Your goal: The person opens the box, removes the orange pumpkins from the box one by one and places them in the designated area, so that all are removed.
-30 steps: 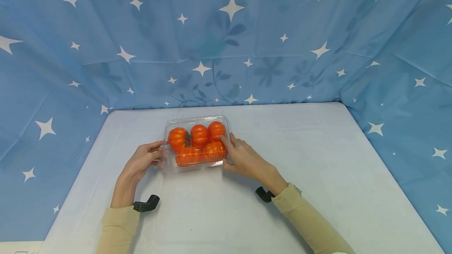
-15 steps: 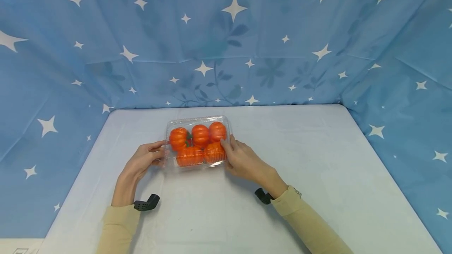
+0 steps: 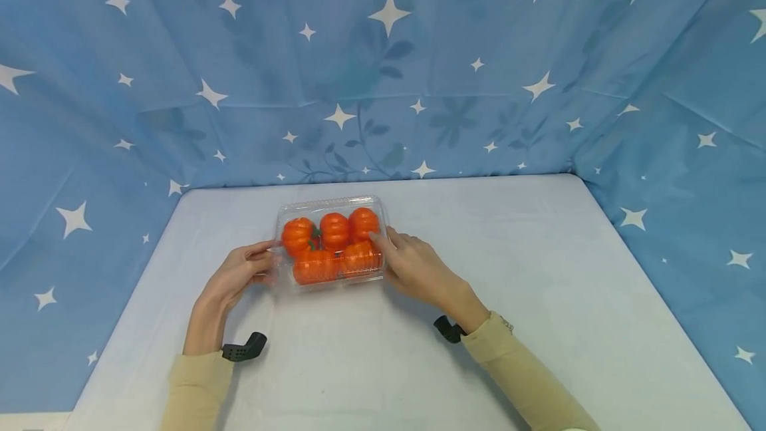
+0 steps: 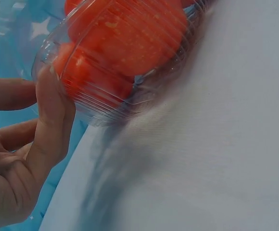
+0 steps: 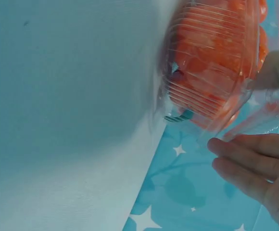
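Observation:
A clear plastic clamshell box (image 3: 328, 206) sits toward the back of the table, holding several ribbed orange-red pumpkin-shaped pieces (image 3: 316, 266) with bits of green stem. At its left end, my left hand (image 3: 238, 271) pinches the edge; in the left wrist view the thumb (image 4: 50, 101) lies against the ridged corner. On the opposite end is my right hand (image 3: 419, 270). Its thumb (image 5: 272, 72) comes over the rim, while the other fingers (image 5: 245, 156) are at the outer side, and a clear plastic edge (image 5: 259, 118) runs between them.
A white cloth covers the table (image 3: 509, 245). Blue star-patterned curtain (image 3: 383, 85) stands along the back and both sides. Black wrist cameras (image 3: 245, 347) project inward from both cuffs.
A right-hand digit that stuck out by the box's near corner has drawn in against it. The box and left hand look nearly still; the head view shifts slightly.

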Tool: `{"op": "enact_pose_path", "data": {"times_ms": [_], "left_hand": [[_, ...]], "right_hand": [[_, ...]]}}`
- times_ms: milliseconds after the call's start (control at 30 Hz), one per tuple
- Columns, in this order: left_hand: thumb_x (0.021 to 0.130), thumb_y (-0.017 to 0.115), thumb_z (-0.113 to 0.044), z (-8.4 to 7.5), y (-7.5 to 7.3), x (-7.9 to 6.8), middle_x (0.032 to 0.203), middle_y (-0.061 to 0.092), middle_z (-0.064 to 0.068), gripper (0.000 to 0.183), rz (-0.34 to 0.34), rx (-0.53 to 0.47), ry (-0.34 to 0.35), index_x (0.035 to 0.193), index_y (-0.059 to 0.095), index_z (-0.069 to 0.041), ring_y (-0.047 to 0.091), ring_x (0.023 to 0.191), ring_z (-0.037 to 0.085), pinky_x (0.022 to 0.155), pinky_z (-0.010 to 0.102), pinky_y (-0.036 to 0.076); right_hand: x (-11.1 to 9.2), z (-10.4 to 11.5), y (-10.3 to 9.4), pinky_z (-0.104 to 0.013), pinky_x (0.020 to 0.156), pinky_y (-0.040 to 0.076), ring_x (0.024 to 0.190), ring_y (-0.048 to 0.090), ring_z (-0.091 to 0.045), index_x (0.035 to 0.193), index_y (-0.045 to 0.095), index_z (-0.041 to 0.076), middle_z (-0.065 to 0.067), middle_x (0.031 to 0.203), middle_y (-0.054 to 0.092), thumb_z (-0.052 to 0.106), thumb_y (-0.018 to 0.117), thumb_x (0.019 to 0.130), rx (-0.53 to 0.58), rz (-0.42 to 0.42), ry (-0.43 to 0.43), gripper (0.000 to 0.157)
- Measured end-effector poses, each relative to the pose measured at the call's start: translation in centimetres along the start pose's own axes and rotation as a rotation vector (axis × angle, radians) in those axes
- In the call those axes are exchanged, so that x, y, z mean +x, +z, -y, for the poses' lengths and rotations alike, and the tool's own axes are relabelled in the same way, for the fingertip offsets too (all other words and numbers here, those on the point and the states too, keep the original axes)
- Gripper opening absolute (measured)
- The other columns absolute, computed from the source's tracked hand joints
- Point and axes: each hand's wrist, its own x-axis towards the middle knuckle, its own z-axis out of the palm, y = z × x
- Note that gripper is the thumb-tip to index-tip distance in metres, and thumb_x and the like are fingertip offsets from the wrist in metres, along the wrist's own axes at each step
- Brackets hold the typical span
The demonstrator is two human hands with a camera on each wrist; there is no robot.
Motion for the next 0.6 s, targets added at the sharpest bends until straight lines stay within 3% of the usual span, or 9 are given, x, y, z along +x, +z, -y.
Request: {"op": "enact_pose_path", "data": {"times_ms": [200,300,467,600], "left_hand": [[0.100,0.052,-0.004,0.3,-0.3,0.1,0.100,0.067,0.007,0.056,0.000,-0.025,0.001,0.153,0.037,0.005,0.062,0.078,0.014,0.071,0.027,0.058],[0.101,0.054,-0.007,0.3,-0.4,0.2,0.100,0.066,0.007,0.056,0.002,-0.022,-0.004,0.154,0.036,0.005,0.062,0.080,0.015,0.073,0.028,0.059],[0.101,0.056,-0.009,0.4,-0.5,0.2,0.096,0.065,0.008,0.059,0.011,-0.028,-0.012,0.154,0.035,0.005,0.062,0.079,0.016,0.072,0.028,0.059],[0.102,0.061,-0.015,0.5,-0.5,0.2,0.098,0.065,0.008,0.061,0.011,-0.033,-0.015,0.153,0.035,0.006,0.062,0.078,0.015,0.072,0.028,0.059]], "right_hand": [[0.2,0.0,-0.3,-0.051,0.094,0.059,0.111,0.068,-0.040,0.143,0.051,0.012,-0.024,0.136,0.059,0.027,0.076,0.091,0.044,-0.010,0.069,0.059],[0.3,-0.2,-0.5,-0.048,0.092,0.060,0.117,0.063,-0.041,0.143,0.052,0.012,-0.026,0.144,0.050,0.026,0.079,0.090,0.116,-0.026,0.078,0.061],[0.7,-0.8,-0.5,-0.046,0.100,0.057,0.136,0.052,-0.043,0.142,0.052,0.007,-0.026,0.158,0.036,0.008,0.080,0.088,0.244,-0.048,0.042,0.061],[1.1,-1.2,-0.5,-0.045,0.107,0.051,0.142,0.047,-0.038,0.143,0.053,0.006,-0.020,0.160,0.039,-0.004,0.076,0.087,0.336,-0.054,0.047,0.061]]}}
